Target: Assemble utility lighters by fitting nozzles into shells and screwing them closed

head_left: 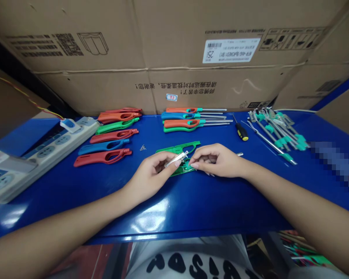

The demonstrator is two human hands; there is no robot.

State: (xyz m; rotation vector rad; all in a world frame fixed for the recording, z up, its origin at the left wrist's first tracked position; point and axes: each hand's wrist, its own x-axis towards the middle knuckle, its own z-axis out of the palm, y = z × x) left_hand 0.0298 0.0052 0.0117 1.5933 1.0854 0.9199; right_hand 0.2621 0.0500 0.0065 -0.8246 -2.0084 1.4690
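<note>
Between its thumb and fingers, my left hand (151,170) holds a small clear-and-silver lighter fuel tank (175,159), tilted over the green parts. My right hand (221,159) is closed, its fingertips pinched by a teal piece (186,167) with a thin pale wire; what lies in the pinch is too small to make out. Beneath both hands is an open green lighter shell half (177,171). Another green shell half (178,148) lies just behind it. A metal tube's tip (240,154) shows to the right of my right hand, its other end hidden.
Red, orange, green and blue lighter shells (104,146) lie at left beside a power strip (46,155). Small screws (142,147) sit near them. Behind are lighters with metal tubes (186,123). A screwdriver (241,131) and piled tube assemblies (282,130) lie right. Cardboard (104,89) walls the back.
</note>
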